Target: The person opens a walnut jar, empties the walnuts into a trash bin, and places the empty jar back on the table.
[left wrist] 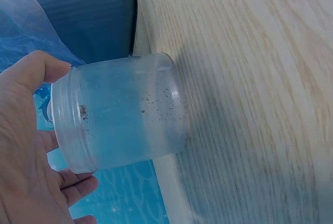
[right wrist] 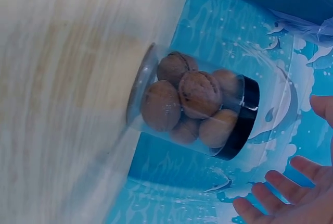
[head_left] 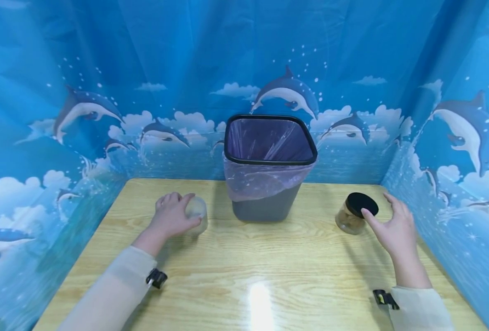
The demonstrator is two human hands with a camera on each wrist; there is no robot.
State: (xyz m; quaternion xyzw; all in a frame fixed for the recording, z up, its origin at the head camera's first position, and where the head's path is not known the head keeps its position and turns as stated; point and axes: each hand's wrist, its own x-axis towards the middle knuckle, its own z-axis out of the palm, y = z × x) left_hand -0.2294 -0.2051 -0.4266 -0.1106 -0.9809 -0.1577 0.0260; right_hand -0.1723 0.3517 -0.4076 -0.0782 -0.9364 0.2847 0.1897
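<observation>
On the left of the table, my left hand [head_left: 172, 217] grips a cloudy, see-through plastic jar [left wrist: 125, 112] by its top, thumb on one side of the rim and fingers on the other. The jar is upright, its base at the tabletop, with small dark specks on its wall. Over on the right stands a clear jar with a black lid [head_left: 362, 205], holding several walnuts [right wrist: 200, 94]. Beside this jar is my right hand [head_left: 395, 225], thumb and fingers spread. A gap shows between those fingers and the lid in the right wrist view.
A grey bin [head_left: 261, 209] with a black rim and a purple liner bag [head_left: 265, 179] stands at the table's back, between the jars. Blue dolphin-print curtain [head_left: 195, 55] encloses the back and sides of the wooden table [head_left: 244, 262].
</observation>
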